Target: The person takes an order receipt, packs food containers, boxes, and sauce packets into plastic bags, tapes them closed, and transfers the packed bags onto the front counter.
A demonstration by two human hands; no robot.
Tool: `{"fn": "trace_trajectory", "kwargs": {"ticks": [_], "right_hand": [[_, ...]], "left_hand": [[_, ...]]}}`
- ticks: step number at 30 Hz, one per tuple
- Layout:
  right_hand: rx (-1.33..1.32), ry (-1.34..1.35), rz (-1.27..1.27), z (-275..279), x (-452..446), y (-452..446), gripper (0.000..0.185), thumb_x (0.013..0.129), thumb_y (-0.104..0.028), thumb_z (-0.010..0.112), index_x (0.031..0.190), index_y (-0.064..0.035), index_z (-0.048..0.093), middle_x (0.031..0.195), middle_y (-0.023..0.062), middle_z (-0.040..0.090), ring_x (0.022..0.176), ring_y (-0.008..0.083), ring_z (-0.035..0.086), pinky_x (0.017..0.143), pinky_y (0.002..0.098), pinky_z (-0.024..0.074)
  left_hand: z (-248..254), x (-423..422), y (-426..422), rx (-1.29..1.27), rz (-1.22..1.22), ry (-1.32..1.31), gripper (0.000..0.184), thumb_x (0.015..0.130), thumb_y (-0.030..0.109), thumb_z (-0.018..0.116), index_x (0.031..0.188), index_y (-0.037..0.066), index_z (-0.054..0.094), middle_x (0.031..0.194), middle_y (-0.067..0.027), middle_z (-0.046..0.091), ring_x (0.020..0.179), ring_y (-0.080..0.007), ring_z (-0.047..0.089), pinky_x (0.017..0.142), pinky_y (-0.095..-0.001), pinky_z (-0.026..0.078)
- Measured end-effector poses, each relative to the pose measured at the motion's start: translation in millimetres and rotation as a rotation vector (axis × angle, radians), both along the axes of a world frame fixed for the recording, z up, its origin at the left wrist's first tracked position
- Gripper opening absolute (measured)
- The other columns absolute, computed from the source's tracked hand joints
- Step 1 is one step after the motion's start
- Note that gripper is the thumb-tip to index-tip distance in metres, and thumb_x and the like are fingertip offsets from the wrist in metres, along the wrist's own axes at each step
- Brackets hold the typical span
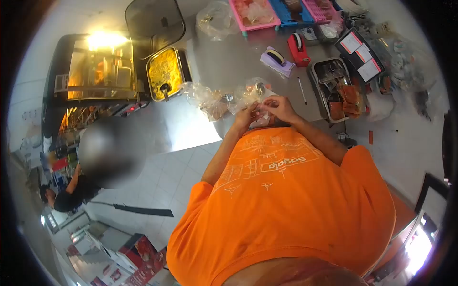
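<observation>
My left hand (245,117) and my right hand (280,108) are close together at the near edge of the steel table (214,57). Both have their fingers pinched on a clear plastic bag (260,117) between them. Beyond my hands lie another clear bag (251,90) and, to the left, a plastic bag with brownish contents (214,107). The contents of the bag in my hands are too small to make out.
A tray of yellow food (164,71) stands left, beside a lit glass cabinet (100,69). Tape dispensers (298,50), a pen (302,90), a metal tray with brown packets (334,105) and colored baskets (255,24) lie beyond and right. Another person (67,195) is far left.
</observation>
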State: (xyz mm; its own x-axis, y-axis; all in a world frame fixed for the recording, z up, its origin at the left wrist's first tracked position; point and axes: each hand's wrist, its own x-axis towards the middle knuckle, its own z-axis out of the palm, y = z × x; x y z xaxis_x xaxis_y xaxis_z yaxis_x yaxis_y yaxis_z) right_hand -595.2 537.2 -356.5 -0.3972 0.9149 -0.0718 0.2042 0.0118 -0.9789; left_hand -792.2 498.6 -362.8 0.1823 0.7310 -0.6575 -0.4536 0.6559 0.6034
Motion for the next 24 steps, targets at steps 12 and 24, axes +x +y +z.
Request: {"fn": "trace_trajectory", "kwargs": {"ticks": [12, 24], "right_hand": [[0.475, -0.913, -0.117, 8, -15, 39, 0.025, 0.093, -0.027, 0.054, 0.089, -0.0047, 0.065, 0.087, 0.0172, 0.069, 0.084, 0.0371, 0.069, 0.074, 0.0468, 0.0555], [0.052, -0.323, -0.903, 66, 125, -197, 0.024, 0.092, -0.025, 0.063, 0.098, -0.0019, 0.067, 0.091, 0.0146, 0.070, 0.086, 0.0289, 0.068, 0.077, 0.0405, 0.0515]], "left_hand": [[-69, -77, 28, 1.241, -0.941, 1.371, 0.022, 0.092, 0.019, 0.063, 0.107, 0.003, 0.063, 0.099, -0.0086, 0.068, 0.086, -0.0248, 0.068, 0.069, -0.0356, 0.057], [19, -47, -18, 0.162, -0.709, 0.398, 0.055, 0.098, 0.055, 0.054, 0.083, 0.003, 0.061, 0.062, -0.0023, 0.056, 0.044, -0.0114, 0.048, 0.037, -0.0245, 0.030]]}}
